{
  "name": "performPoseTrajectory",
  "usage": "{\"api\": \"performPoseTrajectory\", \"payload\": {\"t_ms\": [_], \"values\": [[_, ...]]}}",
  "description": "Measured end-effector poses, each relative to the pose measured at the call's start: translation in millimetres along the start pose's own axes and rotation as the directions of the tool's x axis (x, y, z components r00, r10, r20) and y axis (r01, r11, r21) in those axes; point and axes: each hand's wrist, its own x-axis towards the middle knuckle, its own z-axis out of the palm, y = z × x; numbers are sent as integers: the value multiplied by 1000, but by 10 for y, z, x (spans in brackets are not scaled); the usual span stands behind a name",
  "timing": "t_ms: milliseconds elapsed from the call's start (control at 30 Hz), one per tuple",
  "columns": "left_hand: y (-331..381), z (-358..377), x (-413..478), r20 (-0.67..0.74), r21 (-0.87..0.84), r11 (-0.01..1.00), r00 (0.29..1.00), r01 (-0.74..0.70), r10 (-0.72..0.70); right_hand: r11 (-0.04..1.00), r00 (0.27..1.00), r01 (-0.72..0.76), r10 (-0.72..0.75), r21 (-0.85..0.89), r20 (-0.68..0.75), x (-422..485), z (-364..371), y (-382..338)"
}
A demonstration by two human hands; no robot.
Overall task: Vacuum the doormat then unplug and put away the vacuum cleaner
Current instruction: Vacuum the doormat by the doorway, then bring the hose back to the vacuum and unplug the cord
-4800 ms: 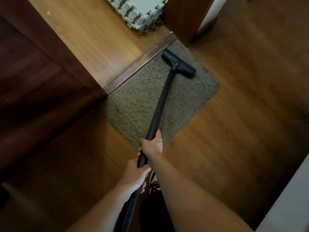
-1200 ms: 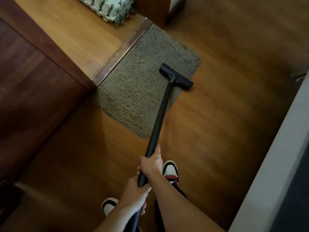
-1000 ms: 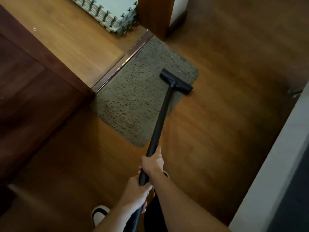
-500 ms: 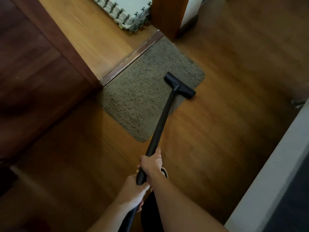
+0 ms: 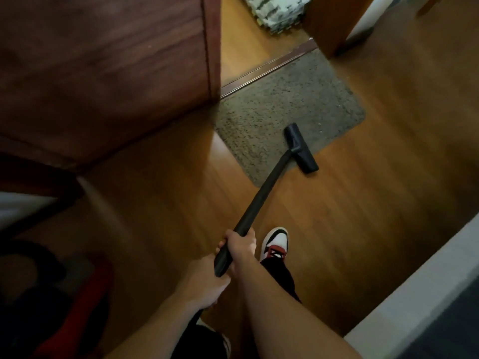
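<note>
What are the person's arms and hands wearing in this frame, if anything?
Nothing shows. The left hand and right hand are ungloved, no rings or watch visible; the left forearm and right forearm are bare, with no sleeves in frame.

dim, warm indoor light. the brightest patch is the floor (image 5: 246, 47) beyond the mat (image 5: 285, 110), so light seems to come from that side. left of the mat a pale sheen lies on the boards, and the door (image 5: 103, 60) further left stays dark red-brown. the wand (image 5: 261, 198) crossing the mat's near edge reads as flat black with little detail. far below and left of the mat a red and black shape (image 5: 77, 307) is smeared out of focus. corners darken, and straight edges bow with the wide lens.
</note>
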Motion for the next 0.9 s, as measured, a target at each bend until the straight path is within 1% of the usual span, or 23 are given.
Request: {"api": "performPoseTrajectory", "payload": {"t_ms": [100,167,300,367,433,500,533,567,600,633,667,700,733,800,867,900], "values": [[-404,-75,-203,-36,59,998,999,8,-6,1000,1000,4,-4,-4,27,-170,169,315],[-669,-113,-322,-68,74,997,998,9,-4,999,999,9,-7,-47,38,-282,254,507],[-1141,-157,-512,-97,9,1000,995,-16,17,989,995,25,-11,-145,99,-351,329,881],[-1317,-199,-581,-101,23,999,994,-32,34,963,992,62,-30,-261,125,-347,324,1006],[-1450,-258,-659,-108,40,999,993,-35,39,910,987,88,-26,-404,156,-352,317,1035],[-1592,-335,-732,-102,69,997,993,-45,52,869,981,120,-31,-480,190,-300,288,995],[-1663,-376,-755,-101,93,994,993,-52,62,801,976,173,-62,-573,208,-356,285,917],[-1739,-408,-770,-104,115,992,992,-61,73,654,957,279,-133,-703,256,-412,276,823],[-1810,-440,-787,-107,130,989,991,-65,79,435,916,402,-203,-806,347,-493,267,707],[-1873,-463,-804,-106,136,988,991,-71,86,221,853,513,-238,-830,464,-567,263,622],[-1921,-488,-828,-105,134,988,991,-74,89,39,774,614,-226,-788,592,-664,275,569],[-1963,-509,-849,-108,127,989,990,-78,92,-93,691,702,-152,-706,707,-723,305,533],[-1997,-530,-874,-117,120,990,989,-77,92,-186,625,763,-34,-619,780,-775,369,521],[-2034,-573,-929,-137,110,991,986,-80,94,-313,522,836,199,-451,829,-786,516,583],[-2066,-618,-975,-143,78,993,985,-86,96,-370,443,876,360,-310,821,-735,690,705],[-2087,-644,-1002,-144,58,994,985,-90,97,-376,400,892,403,-250,823,-727,792,768]]}}
